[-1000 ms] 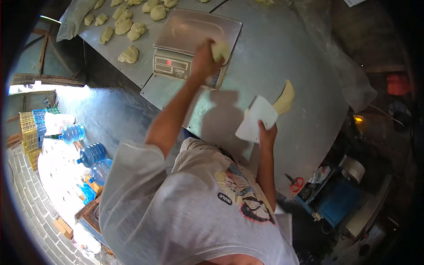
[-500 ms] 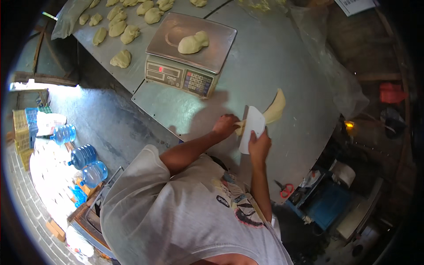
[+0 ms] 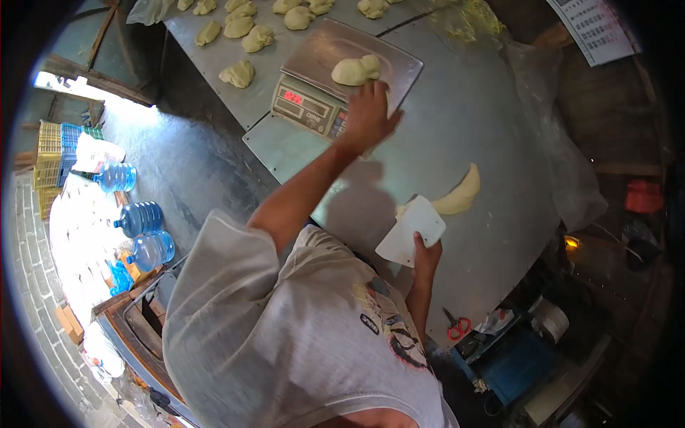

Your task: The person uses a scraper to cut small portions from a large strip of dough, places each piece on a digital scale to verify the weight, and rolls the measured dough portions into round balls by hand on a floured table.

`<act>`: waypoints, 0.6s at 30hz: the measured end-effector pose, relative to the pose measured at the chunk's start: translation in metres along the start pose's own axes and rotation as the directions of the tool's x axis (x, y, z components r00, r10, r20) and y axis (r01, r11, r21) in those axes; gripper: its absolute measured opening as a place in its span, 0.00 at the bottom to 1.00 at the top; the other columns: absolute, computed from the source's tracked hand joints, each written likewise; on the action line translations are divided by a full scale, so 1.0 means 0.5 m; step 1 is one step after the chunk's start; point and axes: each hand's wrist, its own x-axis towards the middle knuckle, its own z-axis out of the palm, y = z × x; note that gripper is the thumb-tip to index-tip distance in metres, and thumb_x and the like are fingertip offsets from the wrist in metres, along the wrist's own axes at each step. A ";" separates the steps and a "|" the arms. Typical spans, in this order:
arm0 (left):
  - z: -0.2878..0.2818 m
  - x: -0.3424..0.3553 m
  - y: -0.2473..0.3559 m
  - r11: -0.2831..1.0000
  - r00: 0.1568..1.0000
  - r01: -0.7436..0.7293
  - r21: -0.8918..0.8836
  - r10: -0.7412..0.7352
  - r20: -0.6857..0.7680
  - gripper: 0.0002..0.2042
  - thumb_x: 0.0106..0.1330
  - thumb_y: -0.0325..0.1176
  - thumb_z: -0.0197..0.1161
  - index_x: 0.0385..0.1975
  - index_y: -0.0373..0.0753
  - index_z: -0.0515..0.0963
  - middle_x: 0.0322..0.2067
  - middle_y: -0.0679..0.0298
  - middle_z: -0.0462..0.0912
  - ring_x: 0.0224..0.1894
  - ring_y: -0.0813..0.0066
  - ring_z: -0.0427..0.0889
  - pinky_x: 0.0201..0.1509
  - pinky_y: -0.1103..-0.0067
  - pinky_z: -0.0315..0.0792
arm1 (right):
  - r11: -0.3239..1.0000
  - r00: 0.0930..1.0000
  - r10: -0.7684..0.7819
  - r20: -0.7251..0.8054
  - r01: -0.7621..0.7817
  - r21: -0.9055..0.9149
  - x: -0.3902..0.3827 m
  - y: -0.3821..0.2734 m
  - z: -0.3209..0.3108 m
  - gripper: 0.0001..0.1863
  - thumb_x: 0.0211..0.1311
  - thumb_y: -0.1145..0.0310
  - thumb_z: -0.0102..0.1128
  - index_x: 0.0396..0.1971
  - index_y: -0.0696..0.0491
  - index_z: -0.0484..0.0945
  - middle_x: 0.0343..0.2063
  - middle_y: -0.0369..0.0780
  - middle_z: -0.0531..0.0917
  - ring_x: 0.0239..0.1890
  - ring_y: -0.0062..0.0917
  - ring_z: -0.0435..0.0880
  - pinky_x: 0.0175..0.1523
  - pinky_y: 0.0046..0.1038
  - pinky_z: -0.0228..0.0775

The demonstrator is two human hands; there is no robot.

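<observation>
My left hand [image 3: 369, 118] reaches over the front of the digital scale [image 3: 300, 107], its fingertips at the near side of a pale dough lump [image 3: 354, 70] on the metal pan. A pale bit, seemingly a small piece of dough, shows between its thumb and curled fingers, mostly hidden. My right hand [image 3: 428, 253] grips a white flat dough scraper [image 3: 408, 232], which rests tilted on the metal table. Beyond the scraper lies a curved, tapering strip of dough [image 3: 459, 196], its near end partly covered by the blade. The scale's red display is lit.
Several dough lumps [image 3: 239, 27] lie at the table's far left. Clear plastic sheeting [image 3: 556, 157] runs along the right edge. Red-handled scissors [image 3: 459, 327] rest at the near right corner. Large blue water bottles [image 3: 139, 217] stand on the floor at left.
My left hand has moved from beside the scraper up to the scale's dough. The scraper has turned flatter in my right hand, and the scale's display reading has changed.
</observation>
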 end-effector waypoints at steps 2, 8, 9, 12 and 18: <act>-0.013 0.038 0.042 0.727 0.937 0.033 0.686 0.216 -0.274 0.29 0.57 0.40 0.71 0.53 0.33 0.65 0.56 0.44 0.69 0.58 0.48 0.72 0.59 0.61 0.68 | 0.998 0.996 -0.019 -0.086 0.024 0.056 -0.029 0.022 -0.063 0.24 0.60 0.81 0.62 0.57 0.62 0.71 0.50 0.43 0.81 0.51 0.28 0.80 0.58 0.29 0.69; 0.203 -0.282 0.053 0.954 0.741 0.006 0.299 -0.205 0.640 0.36 0.48 0.42 0.77 0.54 0.35 0.66 0.52 0.49 0.72 0.56 0.49 0.73 0.56 0.60 0.74 | 0.991 0.976 -0.110 -0.190 0.122 0.051 -0.022 0.014 -0.146 0.22 0.60 0.80 0.62 0.55 0.63 0.72 0.49 0.42 0.81 0.51 0.28 0.80 0.57 0.29 0.69; 0.239 -0.343 0.017 0.961 0.806 0.039 0.273 -0.192 0.560 0.30 0.50 0.40 0.74 0.51 0.35 0.70 0.47 0.50 0.76 0.53 0.49 0.77 0.53 0.60 0.75 | 0.967 0.972 -0.206 -0.116 0.185 -0.174 -0.011 -0.001 -0.141 0.21 0.59 0.78 0.63 0.53 0.63 0.73 0.47 0.44 0.82 0.49 0.30 0.81 0.56 0.30 0.70; 0.272 -0.373 -0.074 0.969 0.798 0.141 0.205 -0.234 0.556 0.20 0.53 0.36 0.71 0.42 0.34 0.74 0.38 0.52 0.80 0.46 0.49 0.80 0.50 0.60 0.75 | 0.759 0.923 -0.383 0.026 0.331 -0.560 -0.004 -0.104 -0.061 0.18 0.58 0.72 0.65 0.47 0.61 0.76 0.39 0.52 0.84 0.43 0.46 0.84 0.50 0.37 0.73; 0.241 -0.377 -0.066 0.975 0.931 0.220 0.022 -0.216 0.294 0.11 0.57 0.31 0.65 0.35 0.34 0.74 0.34 0.49 0.80 0.40 0.45 0.81 0.44 0.57 0.74 | 0.505 0.974 -0.197 0.116 0.202 -0.839 0.094 -0.091 0.136 0.15 0.57 0.69 0.63 0.43 0.58 0.76 0.38 0.54 0.84 0.44 0.53 0.82 0.49 0.45 0.74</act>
